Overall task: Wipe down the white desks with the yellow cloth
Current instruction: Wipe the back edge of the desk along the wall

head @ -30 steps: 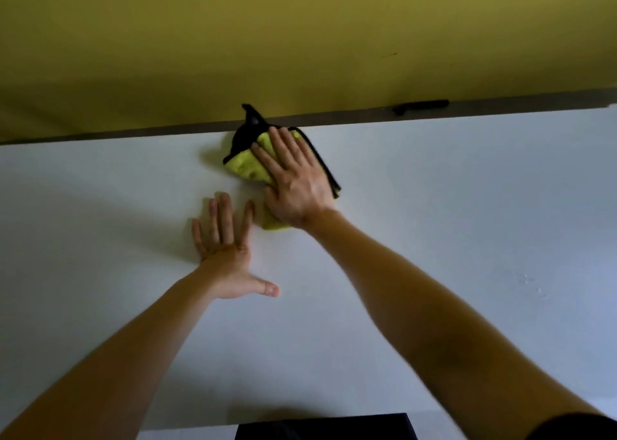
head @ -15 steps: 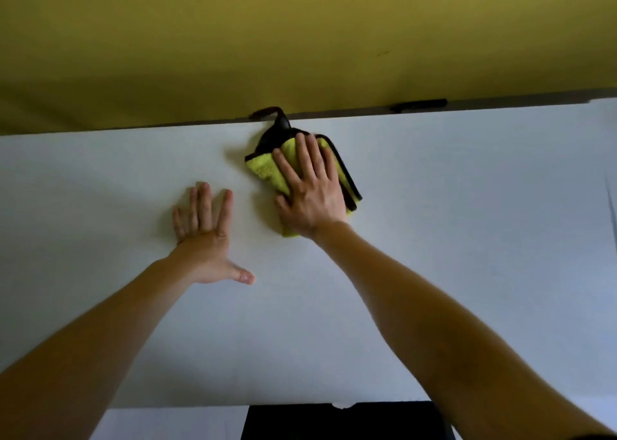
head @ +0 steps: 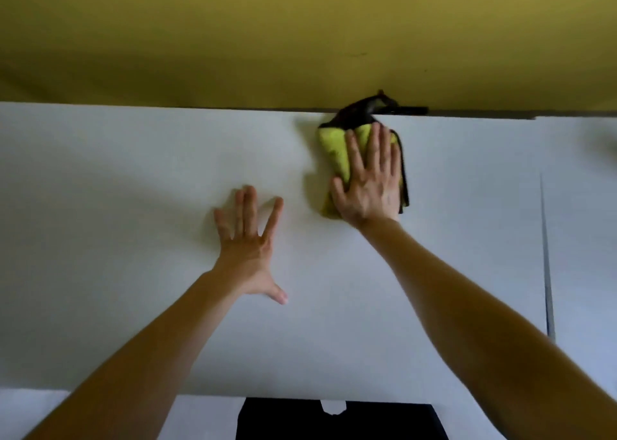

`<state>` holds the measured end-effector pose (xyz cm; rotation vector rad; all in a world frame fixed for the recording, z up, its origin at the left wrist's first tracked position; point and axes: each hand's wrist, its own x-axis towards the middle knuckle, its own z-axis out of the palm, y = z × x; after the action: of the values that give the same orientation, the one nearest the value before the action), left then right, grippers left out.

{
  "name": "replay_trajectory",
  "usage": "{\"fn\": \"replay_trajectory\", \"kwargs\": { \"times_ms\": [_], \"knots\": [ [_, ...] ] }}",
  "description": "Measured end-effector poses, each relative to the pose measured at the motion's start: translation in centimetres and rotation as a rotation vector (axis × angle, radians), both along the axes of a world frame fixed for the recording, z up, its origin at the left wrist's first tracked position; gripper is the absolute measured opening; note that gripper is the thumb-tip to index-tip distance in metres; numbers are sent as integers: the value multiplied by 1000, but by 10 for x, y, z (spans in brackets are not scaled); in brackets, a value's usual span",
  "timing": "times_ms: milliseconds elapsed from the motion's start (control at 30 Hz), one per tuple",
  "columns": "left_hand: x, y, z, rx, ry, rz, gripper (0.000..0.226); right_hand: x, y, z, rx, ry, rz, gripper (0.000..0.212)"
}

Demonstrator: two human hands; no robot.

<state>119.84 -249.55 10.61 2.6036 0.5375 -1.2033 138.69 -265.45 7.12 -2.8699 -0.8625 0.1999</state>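
Observation:
A white desk (head: pixel 117 206) fills most of the view. The yellow cloth (head: pixel 334 149), edged in black, lies bunched at the desk's far edge, a little right of centre. My right hand (head: pixel 369 182) presses flat on the cloth with straight fingers, covering most of it. Its black corner pokes up against the yellow wall. My left hand (head: pixel 248 242) rests flat on the bare desk, fingers spread, to the left of the cloth and nearer to me.
A yellow wall (head: pixel 233 32) rises behind the desk's far edge. A thin seam (head: pixel 546 256) at the right separates this desk from a neighbouring white desk (head: pixel 584 222). A black object (head: pixel 340 421) sits below the desk's near edge.
My right hand has slid the cloth rightward along the far edge up against the wall. My left hand has stayed flat on the desk, and the view has shifted to the right.

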Motion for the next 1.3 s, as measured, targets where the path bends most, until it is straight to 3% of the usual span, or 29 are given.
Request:
{"fn": "replay_trajectory", "kwargs": {
  "times_ms": [100, 233, 367, 433, 500, 667, 767, 900, 967, 1133, 1200, 1300],
  "knots": [
    [11, -6, -2, -3, 102, 67, 193, -45, 29, 1, 40, 40, 326, 85],
    [11, -4, 2, -52, 137, 75, 190, 11, 4, -7, 48, 58, 467, 88],
    [11, -5, 4, -84, 149, 76, 189, 107, -59, -6, 51, -21, 96, 81],
    [11, -3, 4, -91, 149, 89, 188, 105, -52, -3, 35, -24, -85, 83],
    [10, -4, 4, -92, 154, 83, 189, 63, -23, 0, 30, -29, -124, 88],
    [12, -4, 5, -58, 141, 87, 191, -41, 27, 3, 35, 45, 352, 82],
    [13, -5, 6, -56, 136, 84, 190, -24, 34, 0, -15, 13, 416, 85],
    [12, -5, 7, -45, 151, 83, 190, 0, 24, 3, 62, 59, 557, 85],
    [13, -3, 6, -58, 144, 96, 190, 39, 2, -4, 98, 46, 498, 85],
    [13, -2, 5, -77, 148, 98, 190, 132, -45, -3, 40, 21, -158, 87],
    [12, -2, 5, -78, 151, 94, 190, 94, -26, -3, 61, -8, -164, 86],
    [11, -2, 5, -66, 148, 88, 190, -6, 5, -3, 137, 20, 155, 83]
  ]
}}
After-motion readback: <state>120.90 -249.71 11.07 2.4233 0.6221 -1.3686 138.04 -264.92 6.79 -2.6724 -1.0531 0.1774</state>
